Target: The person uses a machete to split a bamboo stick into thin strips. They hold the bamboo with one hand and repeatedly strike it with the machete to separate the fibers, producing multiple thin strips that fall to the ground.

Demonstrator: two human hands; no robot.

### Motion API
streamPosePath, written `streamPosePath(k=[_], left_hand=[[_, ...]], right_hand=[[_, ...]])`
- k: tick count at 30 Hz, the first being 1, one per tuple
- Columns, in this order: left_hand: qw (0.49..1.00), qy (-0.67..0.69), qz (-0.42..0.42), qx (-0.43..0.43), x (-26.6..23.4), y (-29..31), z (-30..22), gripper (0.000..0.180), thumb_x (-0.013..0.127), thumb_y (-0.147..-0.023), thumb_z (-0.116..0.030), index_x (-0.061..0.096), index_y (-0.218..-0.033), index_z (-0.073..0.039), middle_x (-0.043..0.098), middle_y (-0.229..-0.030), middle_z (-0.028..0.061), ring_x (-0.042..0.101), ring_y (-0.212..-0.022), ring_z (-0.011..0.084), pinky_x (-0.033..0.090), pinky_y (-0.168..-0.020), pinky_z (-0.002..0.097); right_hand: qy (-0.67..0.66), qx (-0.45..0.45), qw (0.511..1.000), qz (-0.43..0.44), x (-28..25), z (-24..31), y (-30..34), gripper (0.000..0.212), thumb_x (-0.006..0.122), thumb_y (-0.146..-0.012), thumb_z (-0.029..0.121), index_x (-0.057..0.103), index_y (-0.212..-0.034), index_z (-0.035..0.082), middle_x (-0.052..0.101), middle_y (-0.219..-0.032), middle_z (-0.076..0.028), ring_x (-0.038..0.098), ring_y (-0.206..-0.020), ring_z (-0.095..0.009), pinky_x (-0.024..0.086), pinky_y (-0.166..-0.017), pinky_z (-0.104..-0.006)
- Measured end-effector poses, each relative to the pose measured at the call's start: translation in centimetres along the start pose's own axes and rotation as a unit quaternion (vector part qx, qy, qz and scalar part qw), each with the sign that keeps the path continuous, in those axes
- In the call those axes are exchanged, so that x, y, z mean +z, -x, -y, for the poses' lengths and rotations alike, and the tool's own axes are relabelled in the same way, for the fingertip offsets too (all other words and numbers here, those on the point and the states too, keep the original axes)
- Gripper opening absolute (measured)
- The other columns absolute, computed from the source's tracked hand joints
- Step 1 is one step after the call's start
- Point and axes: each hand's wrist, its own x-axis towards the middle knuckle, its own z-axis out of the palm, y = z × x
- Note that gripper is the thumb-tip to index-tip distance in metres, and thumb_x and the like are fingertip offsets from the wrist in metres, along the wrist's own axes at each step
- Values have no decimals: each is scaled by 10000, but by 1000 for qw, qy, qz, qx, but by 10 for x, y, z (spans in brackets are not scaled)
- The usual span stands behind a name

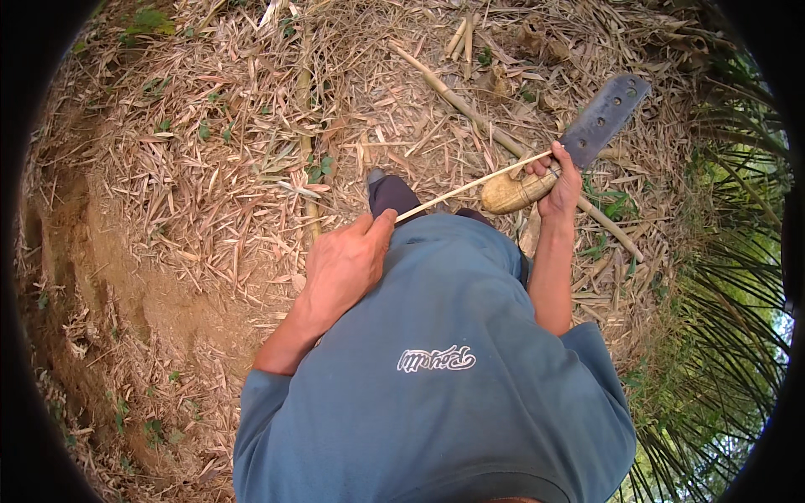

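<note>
A thin pale bamboo strip point(470, 187) stretches slantwise in front of my body, between both hands. Its near left end is pinched in my left hand point(348, 258), fingers closed, beside my shirt. My right hand point(560, 183) is wrapped round the machete point(605, 117) where handle and blade meet. That machete has a broad dark grey blade with several holes, pointing away to the upper right, and a thick, rounded pale wooden handle point(507, 194). The strip's far end lies against the thumb and fingers of my right hand; how it is held there is partly hidden.
Dry leaves point(235, 201) litter the ground. A long bamboo pole point(470, 113) lies slantwise beneath the machete, and a thinner pole point(305, 126) runs away from me on the left. Bare earth point(75, 243) drops at far left; green fronds point(729, 285) stand at right.
</note>
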Motion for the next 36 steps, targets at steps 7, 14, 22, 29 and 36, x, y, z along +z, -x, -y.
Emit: streamPosePath(k=[7,14,22,29,36], left_hand=[[986,-97,-127,54,-1,6,-2,353,659,-796,-46,716,-1135,-127,507,-694,25,582,-567,175,469,-482,321],[968,-131,-202,66,3,10,0,311,695,-771,-66,753,-1067,-145,460,-670,-1,521,-552,142,405,-467,294],[967,-114,-222,50,6,8,4,228,718,-803,-93,757,-1019,-153,454,-667,7,496,-539,172,388,-480,324],[990,82,-108,-30,-2,7,-3,199,676,-901,-145,706,-1093,-104,571,-723,66,608,-621,246,465,-542,368],[933,327,149,-13,-8,6,11,267,566,-1004,-207,669,-1184,-39,555,-667,64,552,-582,177,438,-569,313]], right_hand=[[-73,26,996,41,-3,-3,-9,161,689,-903,151,571,-871,45,496,-683,-23,504,-577,-145,506,-600,-347],[-104,66,991,61,-5,-7,-6,162,678,-906,155,560,-826,77,491,-679,-7,494,-568,-131,496,-609,-350],[-69,35,995,55,-7,-2,-1,158,675,-901,159,569,-830,65,485,-682,0,485,-574,-125,492,-628,-343],[-78,19,993,85,-3,11,2,144,672,-896,142,576,-845,49,488,-698,-8,488,-594,-130,490,-630,-344],[7,-43,995,93,18,23,-2,182,640,-953,191,567,-881,41,513,-703,-22,508,-586,-128,474,-602,-302]])
